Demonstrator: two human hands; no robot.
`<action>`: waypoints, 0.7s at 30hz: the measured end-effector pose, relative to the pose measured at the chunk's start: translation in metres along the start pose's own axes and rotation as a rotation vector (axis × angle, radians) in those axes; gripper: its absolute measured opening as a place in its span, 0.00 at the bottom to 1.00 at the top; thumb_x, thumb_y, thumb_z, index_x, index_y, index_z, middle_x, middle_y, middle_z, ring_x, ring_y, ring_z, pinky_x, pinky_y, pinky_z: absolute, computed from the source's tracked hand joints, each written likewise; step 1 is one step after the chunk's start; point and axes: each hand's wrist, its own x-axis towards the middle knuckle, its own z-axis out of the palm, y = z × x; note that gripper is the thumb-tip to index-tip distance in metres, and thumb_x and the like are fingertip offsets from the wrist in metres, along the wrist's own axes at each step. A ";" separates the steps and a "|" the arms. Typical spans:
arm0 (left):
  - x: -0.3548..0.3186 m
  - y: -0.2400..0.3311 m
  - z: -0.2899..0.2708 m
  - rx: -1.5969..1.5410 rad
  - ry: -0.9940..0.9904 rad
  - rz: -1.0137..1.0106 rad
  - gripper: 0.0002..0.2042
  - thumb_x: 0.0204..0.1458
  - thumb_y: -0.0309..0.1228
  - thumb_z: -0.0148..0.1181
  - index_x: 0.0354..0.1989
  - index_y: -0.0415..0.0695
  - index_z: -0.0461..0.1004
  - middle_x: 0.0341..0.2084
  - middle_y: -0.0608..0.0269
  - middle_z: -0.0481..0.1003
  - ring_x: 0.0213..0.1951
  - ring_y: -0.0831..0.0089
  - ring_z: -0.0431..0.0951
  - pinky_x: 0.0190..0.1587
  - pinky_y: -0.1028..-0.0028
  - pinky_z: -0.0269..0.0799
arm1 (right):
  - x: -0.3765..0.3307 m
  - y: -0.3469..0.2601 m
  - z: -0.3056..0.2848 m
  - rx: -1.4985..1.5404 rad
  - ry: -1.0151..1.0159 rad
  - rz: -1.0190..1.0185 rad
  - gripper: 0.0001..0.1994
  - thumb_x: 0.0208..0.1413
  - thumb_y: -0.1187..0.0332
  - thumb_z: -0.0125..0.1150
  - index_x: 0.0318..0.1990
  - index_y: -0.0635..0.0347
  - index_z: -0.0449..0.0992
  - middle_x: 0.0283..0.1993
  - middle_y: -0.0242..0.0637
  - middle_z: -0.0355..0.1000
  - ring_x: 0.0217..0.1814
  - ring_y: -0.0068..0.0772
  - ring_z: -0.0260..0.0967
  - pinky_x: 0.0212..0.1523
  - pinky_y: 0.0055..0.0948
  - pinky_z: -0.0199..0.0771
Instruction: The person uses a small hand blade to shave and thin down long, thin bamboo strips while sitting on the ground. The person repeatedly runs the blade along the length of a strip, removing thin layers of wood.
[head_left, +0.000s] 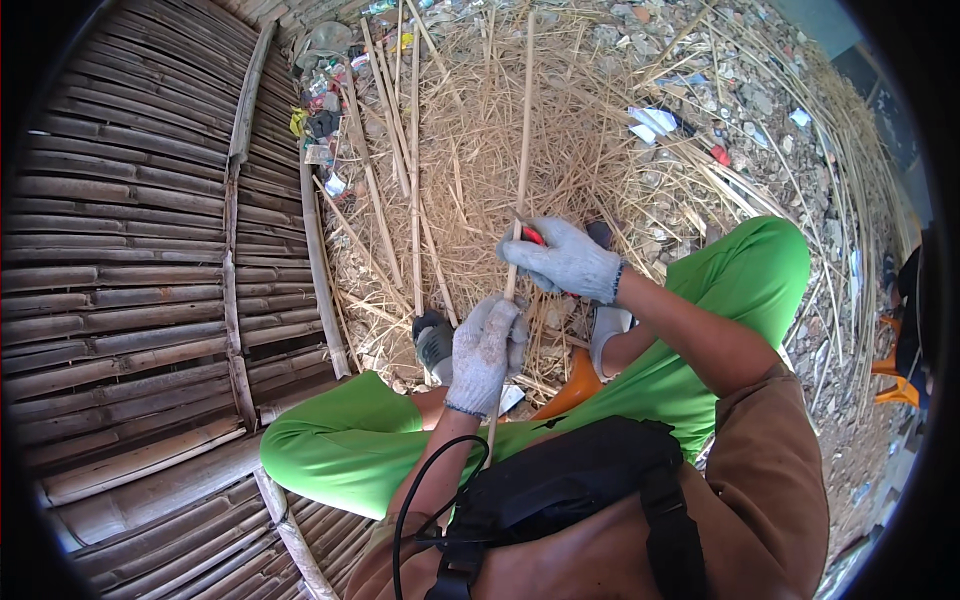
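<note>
A long, pale bamboo strip (525, 130) runs from my lap away across the ground ahead of me. My left hand (485, 345), in a greyish-white knit glove, is closed around its near part. Just beyond it, my gloved right hand (572, 262) grips a small red-handled knife (534, 236). A short dark blade shows at the strip's edge, and the rest is covered by the fingers. The right thumb and fingers also press against the strip.
Straw-like shavings (580, 140) cover the ground ahead. Several loose bamboo strips (380, 190) lie at the left, beside a slatted bamboo panel (140, 270). Rubble and litter spread to the right, with thin strips (845, 140) along the far right. Part of an orange seat (575, 385) shows beneath me.
</note>
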 end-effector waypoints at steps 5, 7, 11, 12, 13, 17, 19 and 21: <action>0.004 -0.006 -0.006 -0.068 -0.064 -0.034 0.18 0.76 0.45 0.51 0.55 0.41 0.72 0.23 0.72 0.68 0.15 0.82 0.63 0.13 0.79 0.56 | 0.002 0.008 0.004 -0.012 0.001 -0.044 0.18 0.69 0.51 0.67 0.48 0.58 0.80 0.24 0.24 0.69 0.21 0.16 0.64 0.23 0.24 0.66; 0.002 -0.003 -0.005 -0.093 -0.070 -0.050 0.18 0.75 0.45 0.52 0.54 0.41 0.73 0.23 0.72 0.67 0.14 0.81 0.62 0.13 0.78 0.55 | 0.005 0.012 0.003 -0.016 -0.004 -0.034 0.17 0.68 0.52 0.68 0.47 0.58 0.79 0.25 0.24 0.69 0.22 0.15 0.65 0.23 0.24 0.67; 0.000 -0.008 -0.005 -0.059 -0.065 -0.023 0.19 0.74 0.46 0.54 0.53 0.40 0.75 0.22 0.71 0.66 0.14 0.81 0.62 0.13 0.78 0.55 | 0.004 0.013 0.008 0.050 -0.010 -0.038 0.15 0.68 0.54 0.68 0.46 0.58 0.79 0.28 0.24 0.71 0.23 0.15 0.66 0.24 0.24 0.68; -0.001 -0.009 -0.004 -0.043 -0.050 -0.007 0.19 0.74 0.46 0.55 0.52 0.40 0.75 0.22 0.71 0.67 0.14 0.81 0.62 0.14 0.78 0.55 | 0.005 0.014 0.008 0.055 -0.012 -0.043 0.15 0.68 0.54 0.68 0.46 0.58 0.79 0.29 0.24 0.71 0.24 0.15 0.66 0.24 0.24 0.69; -0.001 -0.010 -0.002 -0.027 -0.034 0.008 0.19 0.74 0.46 0.55 0.51 0.40 0.76 0.22 0.71 0.67 0.14 0.81 0.62 0.14 0.78 0.55 | 0.006 0.015 0.008 0.060 -0.014 -0.047 0.15 0.68 0.55 0.68 0.45 0.58 0.80 0.30 0.24 0.72 0.24 0.15 0.67 0.25 0.24 0.69; 0.003 -0.021 0.002 0.118 0.043 0.071 0.20 0.74 0.47 0.55 0.50 0.40 0.77 0.21 0.70 0.68 0.14 0.81 0.64 0.14 0.77 0.56 | 0.013 0.031 0.010 -0.034 0.057 -0.059 0.17 0.67 0.54 0.70 0.43 0.60 0.79 0.27 0.25 0.71 0.24 0.16 0.67 0.24 0.25 0.69; 0.009 -0.027 0.001 0.112 0.058 0.044 0.19 0.75 0.47 0.55 0.48 0.41 0.78 0.21 0.70 0.70 0.15 0.82 0.66 0.16 0.78 0.58 | 0.014 0.030 0.008 -0.096 0.089 -0.038 0.18 0.67 0.53 0.70 0.42 0.61 0.79 0.26 0.26 0.71 0.23 0.17 0.67 0.24 0.26 0.69; 0.013 -0.029 0.000 0.103 0.055 0.014 0.19 0.75 0.47 0.54 0.47 0.42 0.79 0.21 0.71 0.71 0.15 0.82 0.66 0.17 0.78 0.59 | 0.018 0.038 0.009 -0.112 0.124 -0.042 0.18 0.67 0.52 0.70 0.41 0.62 0.79 0.24 0.27 0.71 0.23 0.18 0.68 0.24 0.27 0.69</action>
